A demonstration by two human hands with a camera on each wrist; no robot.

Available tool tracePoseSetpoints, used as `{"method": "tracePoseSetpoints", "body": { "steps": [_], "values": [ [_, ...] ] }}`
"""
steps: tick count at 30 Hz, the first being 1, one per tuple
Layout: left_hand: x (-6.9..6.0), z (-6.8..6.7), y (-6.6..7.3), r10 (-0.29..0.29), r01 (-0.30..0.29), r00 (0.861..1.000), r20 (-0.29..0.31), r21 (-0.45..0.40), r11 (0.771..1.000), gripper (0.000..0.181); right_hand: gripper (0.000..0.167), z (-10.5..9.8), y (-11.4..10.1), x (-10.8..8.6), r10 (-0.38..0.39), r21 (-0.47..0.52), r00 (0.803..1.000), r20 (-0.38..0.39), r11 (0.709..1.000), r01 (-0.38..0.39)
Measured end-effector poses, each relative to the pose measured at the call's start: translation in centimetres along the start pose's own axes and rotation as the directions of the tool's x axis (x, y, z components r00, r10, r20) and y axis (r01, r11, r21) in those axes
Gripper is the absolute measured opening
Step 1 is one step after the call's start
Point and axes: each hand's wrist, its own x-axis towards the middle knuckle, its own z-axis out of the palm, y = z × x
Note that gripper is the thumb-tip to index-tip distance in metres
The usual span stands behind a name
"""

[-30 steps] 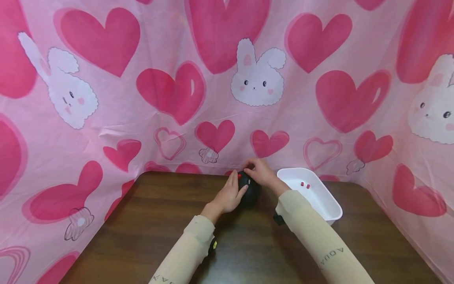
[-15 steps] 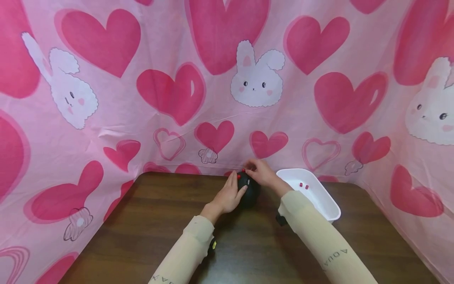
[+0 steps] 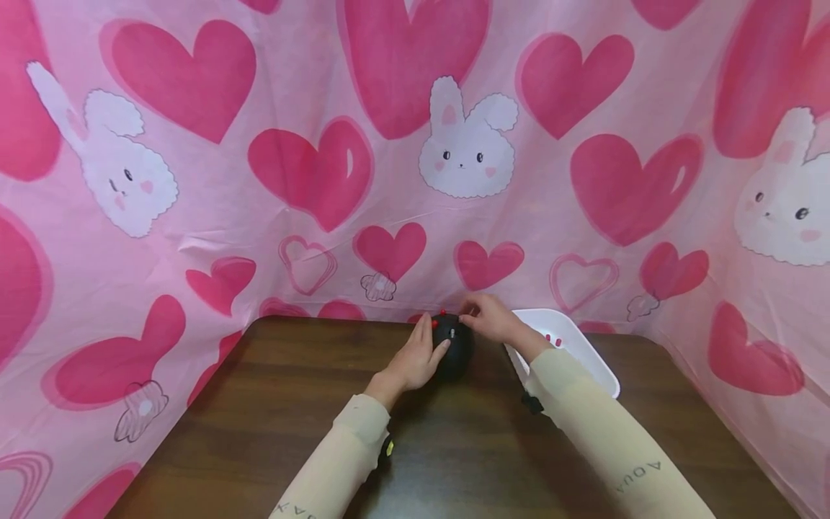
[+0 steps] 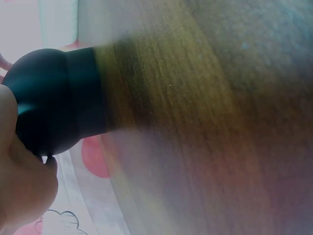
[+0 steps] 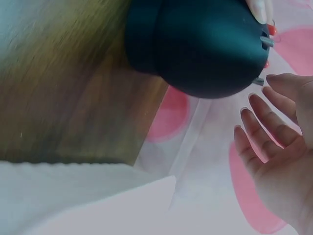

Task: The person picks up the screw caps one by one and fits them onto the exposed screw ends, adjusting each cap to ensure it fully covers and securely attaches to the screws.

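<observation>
Near the table's back edge stands a black rounded object point(image 3: 459, 359), with metal posts and red caps point(image 3: 434, 324) at its top. My left hand point(image 3: 411, 359) holds its left side, fingers along the far side and thumb on the near face. In the left wrist view the black body point(image 4: 41, 105) narrows to a straight base. My right hand point(image 3: 494, 318) is at the top right of the object. The right wrist view shows that hand's fingers spread, with thumb and forefinger tips close by a bare metal post point(image 5: 258, 81); touch cannot be told.
To the right is a white tray point(image 3: 599, 364), partly behind the right forearm, holding small red caps point(image 3: 558, 342). Brown wooden table point(image 3: 292, 404) surrounds the object. A pink curtain point(image 3: 402, 194) with hearts and rabbits hangs directly behind.
My right hand has drawn a little to the right, off a red cap that now shows on the top of the black object. The left hand keeps its hold.
</observation>
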Motion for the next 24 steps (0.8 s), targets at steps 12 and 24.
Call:
{"method": "tracePoseSetpoints", "body": {
  "steps": [12, 24],
  "values": [
    [0.0, 0.0, -0.2, -0.003, 0.003, 1.0, 0.006, -0.015, 1.0, 0.083, 0.011, -1.9, 1.1, -1.8, -0.013, -0.042, 1.0, 0.026, 0.999, 0.014],
    [0.0, 0.0, -0.2, -0.011, 0.011, 1.0, 0.024, -0.022, 1.0, 0.084, 0.006, -3.8, 3.8, -3.5, -0.038, -0.08, 0.999, 0.002, 0.996, 0.038]
  ]
}}
